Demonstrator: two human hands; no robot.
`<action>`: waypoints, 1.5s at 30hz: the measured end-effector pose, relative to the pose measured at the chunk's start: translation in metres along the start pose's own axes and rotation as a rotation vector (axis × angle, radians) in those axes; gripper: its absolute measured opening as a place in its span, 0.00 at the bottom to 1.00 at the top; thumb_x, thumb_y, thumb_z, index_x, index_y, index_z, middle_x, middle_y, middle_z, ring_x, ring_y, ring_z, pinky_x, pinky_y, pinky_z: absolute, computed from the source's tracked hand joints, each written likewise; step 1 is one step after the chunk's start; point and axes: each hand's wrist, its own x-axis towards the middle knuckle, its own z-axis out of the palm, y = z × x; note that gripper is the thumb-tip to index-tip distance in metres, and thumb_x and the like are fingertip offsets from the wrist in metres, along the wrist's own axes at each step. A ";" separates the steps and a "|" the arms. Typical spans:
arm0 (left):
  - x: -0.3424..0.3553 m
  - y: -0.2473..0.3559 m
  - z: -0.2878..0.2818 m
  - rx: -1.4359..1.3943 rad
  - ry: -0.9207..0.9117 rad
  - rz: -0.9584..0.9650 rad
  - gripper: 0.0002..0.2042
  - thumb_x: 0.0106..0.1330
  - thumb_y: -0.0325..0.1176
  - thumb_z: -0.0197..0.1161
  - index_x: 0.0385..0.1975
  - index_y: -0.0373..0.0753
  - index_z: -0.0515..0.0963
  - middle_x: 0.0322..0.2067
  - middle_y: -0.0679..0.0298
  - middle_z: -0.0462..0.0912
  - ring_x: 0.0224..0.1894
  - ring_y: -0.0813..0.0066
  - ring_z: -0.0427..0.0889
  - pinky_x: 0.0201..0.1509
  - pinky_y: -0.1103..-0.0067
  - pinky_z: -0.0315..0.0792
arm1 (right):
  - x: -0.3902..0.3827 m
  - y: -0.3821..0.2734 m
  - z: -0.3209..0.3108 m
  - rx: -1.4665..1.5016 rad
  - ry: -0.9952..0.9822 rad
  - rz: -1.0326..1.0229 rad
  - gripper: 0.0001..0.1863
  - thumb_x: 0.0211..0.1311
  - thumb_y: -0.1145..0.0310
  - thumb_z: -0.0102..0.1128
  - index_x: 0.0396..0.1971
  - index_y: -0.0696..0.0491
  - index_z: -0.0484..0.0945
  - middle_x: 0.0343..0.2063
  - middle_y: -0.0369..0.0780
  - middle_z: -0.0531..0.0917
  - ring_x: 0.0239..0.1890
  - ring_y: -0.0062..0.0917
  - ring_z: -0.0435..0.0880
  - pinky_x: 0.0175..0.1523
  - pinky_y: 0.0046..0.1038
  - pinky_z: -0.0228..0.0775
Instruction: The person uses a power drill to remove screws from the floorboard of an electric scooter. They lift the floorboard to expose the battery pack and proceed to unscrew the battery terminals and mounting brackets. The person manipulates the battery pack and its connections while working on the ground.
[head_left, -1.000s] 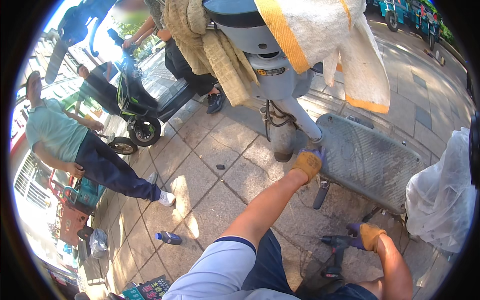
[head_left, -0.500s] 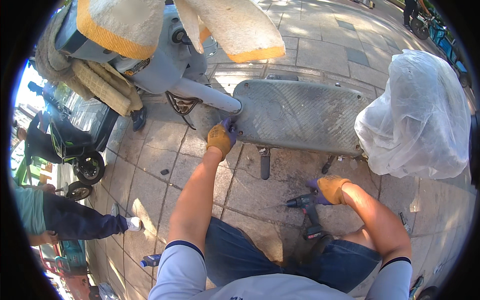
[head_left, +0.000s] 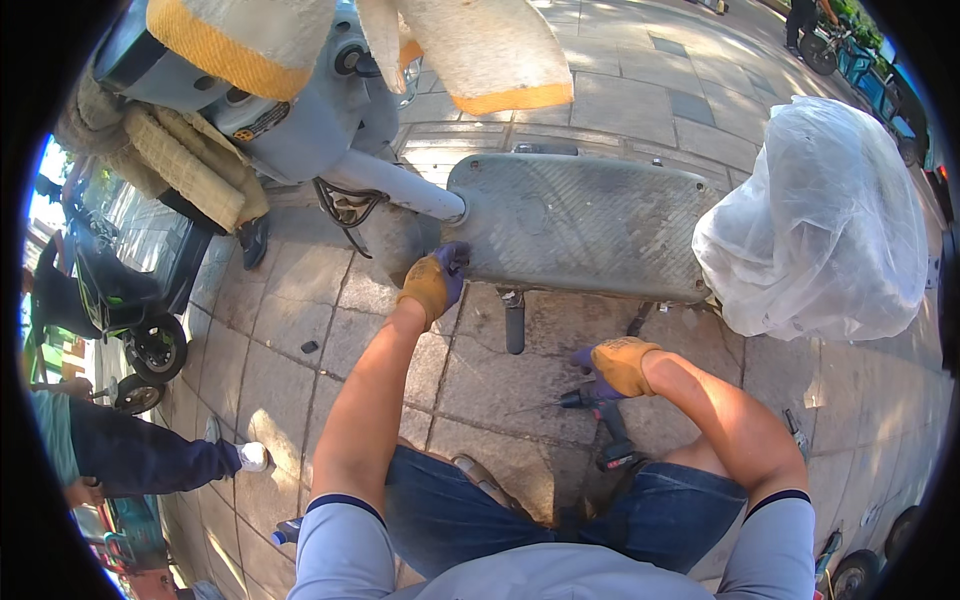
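Observation:
My left hand [head_left: 435,283], in an orange and purple work glove, is at the near front corner of a scooter's grey, ribbed footboard [head_left: 580,230]. Its fingers are closed at the edge; what they pinch is hidden. My right hand [head_left: 620,367], gloved alike, hovers over a dark cordless drill [head_left: 612,440] with a long thin bit on the paving. Thumb and fingers are apart, and the hand covers part of the drill's upper body. Below the footboard's near edge sticks out a black foot peg [head_left: 514,328]. The steering column [head_left: 410,185] rises at the footboard's left end.
Clear plastic wraps the scooter's seat end [head_left: 815,220] at right. Cream cloth covers [head_left: 500,55] hang over the handlebars. Black cables [head_left: 350,205] dangle by the column. A person's leg [head_left: 160,440] and a parked scooter [head_left: 130,270] are at left. A blue-capped bottle [head_left: 287,531] lies near my left sleeve.
My right hand has moved left, further over the drill. My left hand stays at the footboard's corner and now covers the corner screw. The whole view has shifted slightly.

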 end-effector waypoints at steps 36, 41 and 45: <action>-0.007 0.032 -0.018 0.289 -0.155 -0.092 0.26 0.74 0.27 0.54 0.72 0.47 0.70 0.62 0.60 0.84 0.58 0.55 0.85 0.62 0.66 0.78 | -0.022 0.010 -0.014 0.047 -0.008 0.066 0.30 0.70 0.56 0.66 0.66 0.55 0.75 0.59 0.52 0.84 0.62 0.47 0.82 0.65 0.40 0.74; -0.004 0.064 -0.026 0.341 -0.276 -0.187 0.25 0.74 0.27 0.54 0.70 0.47 0.72 0.63 0.58 0.83 0.65 0.51 0.79 0.70 0.63 0.72 | 0.010 0.006 -0.007 0.178 0.390 -0.203 0.28 0.68 0.60 0.67 0.65 0.52 0.76 0.56 0.50 0.85 0.59 0.45 0.84 0.62 0.41 0.76; -0.007 0.041 -0.030 0.252 -0.250 -0.201 0.24 0.73 0.27 0.54 0.69 0.46 0.73 0.62 0.57 0.83 0.64 0.51 0.80 0.69 0.64 0.73 | 0.064 -0.049 -0.038 0.246 0.393 -0.189 0.26 0.68 0.61 0.66 0.64 0.52 0.77 0.57 0.49 0.84 0.57 0.43 0.85 0.61 0.40 0.77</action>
